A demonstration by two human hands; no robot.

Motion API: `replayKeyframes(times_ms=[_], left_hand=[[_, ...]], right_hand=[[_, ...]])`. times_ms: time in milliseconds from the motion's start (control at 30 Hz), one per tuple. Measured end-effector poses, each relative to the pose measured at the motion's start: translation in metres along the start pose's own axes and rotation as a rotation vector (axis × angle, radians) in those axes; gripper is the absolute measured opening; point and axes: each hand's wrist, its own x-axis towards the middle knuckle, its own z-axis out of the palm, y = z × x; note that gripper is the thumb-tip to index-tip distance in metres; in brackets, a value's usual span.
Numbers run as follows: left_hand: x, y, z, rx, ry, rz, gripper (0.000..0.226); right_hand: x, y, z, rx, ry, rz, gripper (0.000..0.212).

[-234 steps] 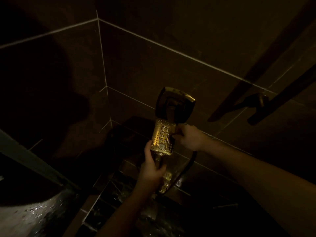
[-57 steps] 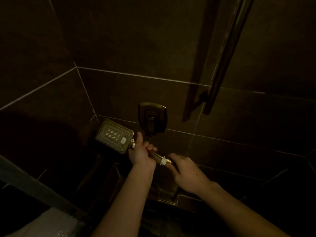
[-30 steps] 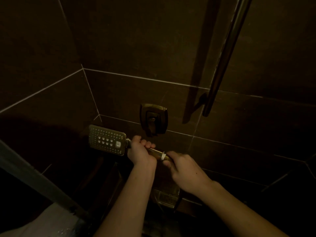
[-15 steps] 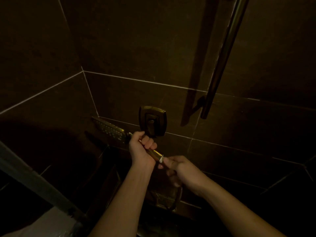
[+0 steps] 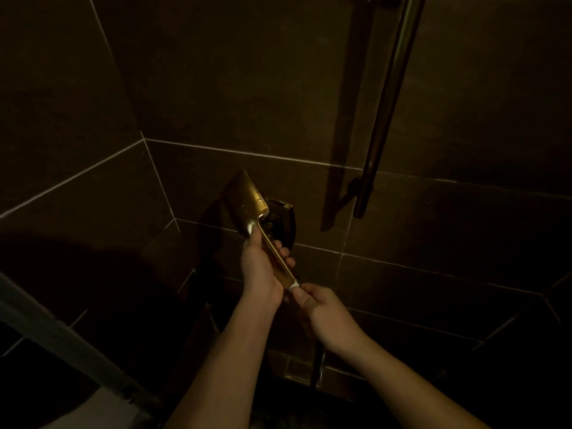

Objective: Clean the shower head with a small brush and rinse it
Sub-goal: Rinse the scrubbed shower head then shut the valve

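Here the largest thing is the dark tiled wall [image 5: 278, 88], which meets a second tiled face at a corner on the left; it fills most of the view and the person stands close to it, arms reaching forward and up. Fixed to it on the right is a vertical rail [image 5: 390, 97], its lower end bracketed to the wall, presumably where the sprayer would normally hang. Below and left of that sits the wall control plate [image 5: 286, 222], partly hidden behind the raised fitting. The shower head [image 5: 247, 201] is held up in front of that plate, tilted so its smooth gold back faces the camera and its nozzle face is turned away toward the wall, probably so any spray would go at the tiles, not at the person. The left hand [image 5: 261, 267] is wrapped firmly around the handle just under the head, fingers curled round the far side, which steadies the whole piece. The right hand [image 5: 325, 311] sits just below it, thumb and fingertips pinching at the white ring [image 5: 294, 285] where the handle ends; it looks like a twisting or steadying hold on the joint, though I cannot tell which. The hose [image 5: 317, 363] drops from under that hand into shadow. No brush is visible, so this seems to belong to the rinsing part.
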Motion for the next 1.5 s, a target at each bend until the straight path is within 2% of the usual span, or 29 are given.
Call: replayKeyframes(times_ms=[133,267,500,667,900,1100,1300,1500], left_hand=[[0.002,0.002,0.002,0.118,0.012,0.083,0.031],[0.011,0.009,-0.006,0.161,-0.057,0.088,0.022],[0.028,0.028,-0.012,0.118,-0.159,-0.007,0.037],[0.034,0.025,-0.001,0.061,-0.065,-0.033,0.041],[0.041,0.002,-0.005,0.103,-0.083,0.0,0.034],[0.055,0.001,-0.004,0.011,-0.108,-0.067,0.032],[0.035,-0.008,-0.006,0.135,0.06,0.015,0.035],[0.008,-0.001,-0.002,0.337,-0.011,0.145,0.03]], right_hand=[[0.0,-0.006,0.006,0.128,-0.021,0.016,0.029],[0.002,-0.016,0.014,0.334,-0.092,0.111,0.029],[0.029,-0.02,0.018,0.288,0.042,0.118,0.035],[0.034,-0.024,0.023,0.221,0.056,0.071,0.031],[0.042,-0.015,0.01,0.002,0.069,0.07,0.033],[0.057,-0.002,-0.009,0.129,0.033,0.111,0.034],[0.036,0.001,0.01,0.175,-0.017,0.102,0.032],[0.013,-0.003,0.013,0.162,-0.01,0.037,0.033]])
